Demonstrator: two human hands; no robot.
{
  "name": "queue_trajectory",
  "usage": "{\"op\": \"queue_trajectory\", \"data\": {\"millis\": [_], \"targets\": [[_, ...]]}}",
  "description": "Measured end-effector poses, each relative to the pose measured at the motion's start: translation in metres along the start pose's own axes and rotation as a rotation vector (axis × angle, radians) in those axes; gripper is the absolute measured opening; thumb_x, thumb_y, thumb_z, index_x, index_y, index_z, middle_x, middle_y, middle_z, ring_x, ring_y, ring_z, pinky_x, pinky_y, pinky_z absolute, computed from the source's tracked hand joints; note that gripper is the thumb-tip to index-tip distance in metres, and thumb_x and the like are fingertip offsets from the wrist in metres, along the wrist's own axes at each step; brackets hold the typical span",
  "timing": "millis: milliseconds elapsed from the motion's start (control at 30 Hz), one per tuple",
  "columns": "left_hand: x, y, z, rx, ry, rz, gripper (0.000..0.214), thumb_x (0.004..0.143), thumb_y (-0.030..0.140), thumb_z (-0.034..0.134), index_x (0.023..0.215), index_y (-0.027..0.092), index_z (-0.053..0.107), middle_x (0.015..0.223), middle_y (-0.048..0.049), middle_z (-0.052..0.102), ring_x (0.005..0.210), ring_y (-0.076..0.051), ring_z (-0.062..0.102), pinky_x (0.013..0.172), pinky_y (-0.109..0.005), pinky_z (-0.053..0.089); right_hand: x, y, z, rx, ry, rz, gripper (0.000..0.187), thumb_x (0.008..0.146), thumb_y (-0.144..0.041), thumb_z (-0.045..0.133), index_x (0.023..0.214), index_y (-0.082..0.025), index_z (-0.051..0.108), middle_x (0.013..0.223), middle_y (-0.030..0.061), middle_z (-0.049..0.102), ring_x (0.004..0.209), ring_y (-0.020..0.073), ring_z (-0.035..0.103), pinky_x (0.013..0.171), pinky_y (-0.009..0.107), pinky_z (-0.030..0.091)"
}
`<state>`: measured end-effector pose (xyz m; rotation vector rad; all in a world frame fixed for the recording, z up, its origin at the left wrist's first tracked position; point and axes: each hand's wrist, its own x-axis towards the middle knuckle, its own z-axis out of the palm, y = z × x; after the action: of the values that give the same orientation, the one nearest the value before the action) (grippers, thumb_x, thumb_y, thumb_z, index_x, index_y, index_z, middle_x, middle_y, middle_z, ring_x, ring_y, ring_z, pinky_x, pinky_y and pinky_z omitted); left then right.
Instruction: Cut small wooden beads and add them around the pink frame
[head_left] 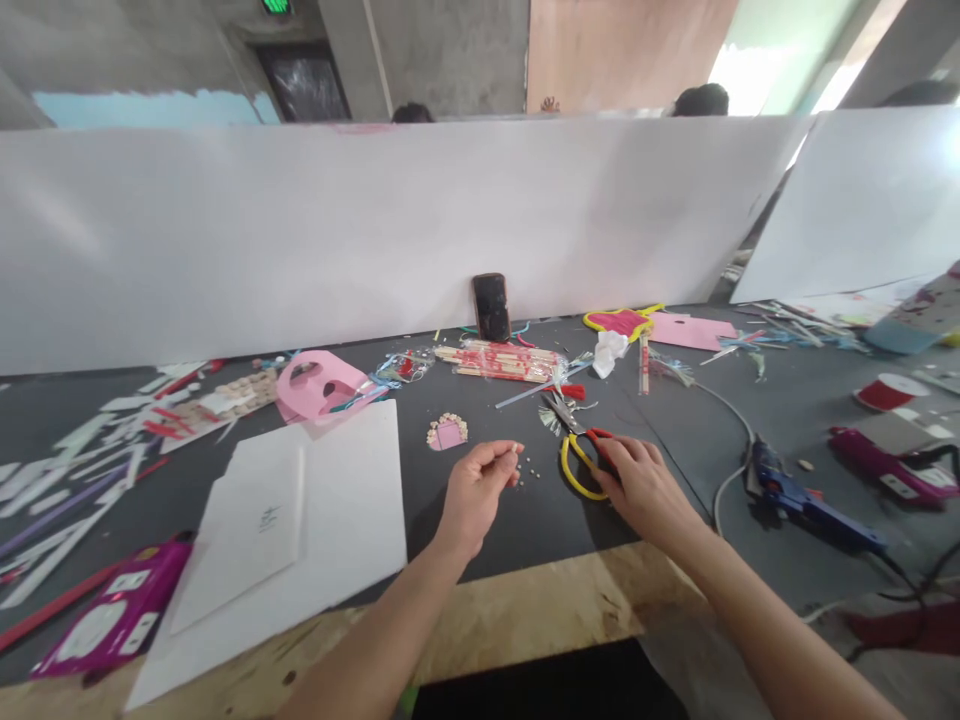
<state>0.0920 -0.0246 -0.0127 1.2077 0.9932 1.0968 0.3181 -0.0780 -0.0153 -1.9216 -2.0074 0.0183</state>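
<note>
My left hand (pixel 484 490) is closed in a pinch above the dark table; a tiny pale bit seems to show at the fingertips, too small to name. A few small pale pieces (pixel 531 465) lie just right of those fingers. My right hand (pixel 641 485) grips the red handle of the scissors (pixel 576 440), which also have a yellow handle. Their blades point away from me, toward the plastic scraps. Beyond my left hand lies a small pink card (pixel 448 434), its curved edge lined with pale bits.
A phone (pixel 492 306) leans on the white partition (pixel 337 230). Wrapped sticks (pixel 502 361) lie before it. White board sheets (pixel 352 500) and a pink cutout (pixel 319 384) are at left. A blue glue gun (pixel 814 505) with its cord lies right.
</note>
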Motion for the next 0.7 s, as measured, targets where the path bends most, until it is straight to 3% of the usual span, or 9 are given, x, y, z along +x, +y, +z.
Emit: {"op": "queue_trajectory", "data": {"millis": [200, 333, 467, 600, 700], "targets": [[0.000, -0.013, 0.001, 0.050, 0.017, 0.004, 0.025, 0.074, 0.035, 0.066, 0.089, 0.016, 0.072, 0.070, -0.0019, 0.066, 0.060, -0.012, 0.059, 0.060, -0.022, 0.048, 0.025, -0.005, 0.007, 0.001, -0.060, 0.132, 0.029, 0.079, -0.028, 0.059, 0.105, -0.016, 0.060, 0.102, 0.0149, 0.064, 0.096, 0.0274, 0.057, 0.088, 0.040, 0.038], [-0.004, -0.012, -0.002, 0.043, 0.018, -0.031, 0.026, 0.074, 0.036, 0.065, 0.090, 0.015, 0.070, 0.064, -0.0004, 0.064, 0.056, -0.011, 0.058, 0.056, -0.021, 0.046, 0.034, 0.000, 0.003, 0.116, -0.060, 0.268, 0.023, 0.073, -0.030, 0.062, 0.093, -0.018, 0.063, 0.082, 0.0094, 0.065, 0.079, 0.0242, 0.061, 0.072, 0.034, 0.042], [-0.004, -0.009, -0.003, 0.000, -0.003, -0.060, 0.025, 0.075, 0.035, 0.066, 0.089, 0.015, 0.069, 0.062, 0.0009, 0.062, 0.054, -0.009, 0.055, 0.056, -0.020, 0.044, 0.031, 0.013, -0.008, 0.396, -0.040, 0.351, 0.035, 0.073, -0.048, 0.060, 0.096, -0.021, 0.062, 0.076, 0.0049, 0.066, 0.066, 0.0191, 0.061, 0.058, 0.029, 0.045], [-0.002, -0.010, -0.004, -0.063, -0.027, -0.070, 0.024, 0.077, 0.036, 0.065, 0.086, 0.015, 0.068, 0.059, 0.0019, 0.059, 0.055, -0.009, 0.054, 0.058, -0.020, 0.044, 0.018, 0.008, -0.015, 0.733, 0.084, 0.340, 0.061, 0.079, -0.066, 0.045, 0.122, -0.023, 0.046, 0.094, 0.0084, 0.065, 0.067, 0.0176, 0.062, 0.053, 0.029, 0.047], [0.001, -0.013, -0.007, -0.101, -0.019, -0.067, 0.025, 0.077, 0.037, 0.065, 0.085, 0.014, 0.068, 0.062, 0.0014, 0.060, 0.057, -0.009, 0.054, 0.060, -0.021, 0.044, 0.014, -0.010, -0.015, 1.092, 0.145, 0.257, 0.067, 0.072, -0.060, 0.062, 0.128, -0.031, 0.039, 0.099, 0.0053, 0.061, 0.066, 0.0144, 0.057, 0.053, 0.027, 0.046]]}}
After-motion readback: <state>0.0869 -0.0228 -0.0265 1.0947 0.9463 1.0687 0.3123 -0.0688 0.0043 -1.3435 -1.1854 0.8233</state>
